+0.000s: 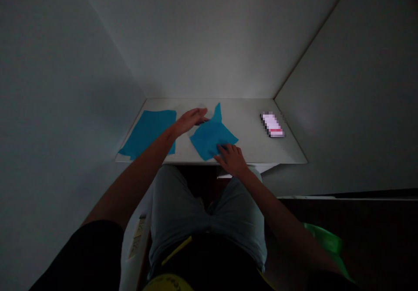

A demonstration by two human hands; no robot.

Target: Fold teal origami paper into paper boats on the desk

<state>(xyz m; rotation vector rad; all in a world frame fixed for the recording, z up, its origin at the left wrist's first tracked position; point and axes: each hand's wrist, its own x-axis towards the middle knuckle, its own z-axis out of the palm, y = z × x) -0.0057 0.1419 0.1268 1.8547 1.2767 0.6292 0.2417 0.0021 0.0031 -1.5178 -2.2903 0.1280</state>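
Note:
A blue sheet [212, 136] lies crumpled in the middle of the white table [254, 145], with one corner sticking up at the back. My left hand [191, 119] reaches across to its far left edge, fingers pinched on the sheet there. My right hand [232, 157] rests on its near edge, fingers curled down onto it. A second blue sheet [148, 132] lies flat on the table's left side, apart from both hands.
A phone [272, 125] with a lit screen lies at the right of the table. White walls close in on the left, back and right. A green object [326, 243] sits low at the right beside my legs.

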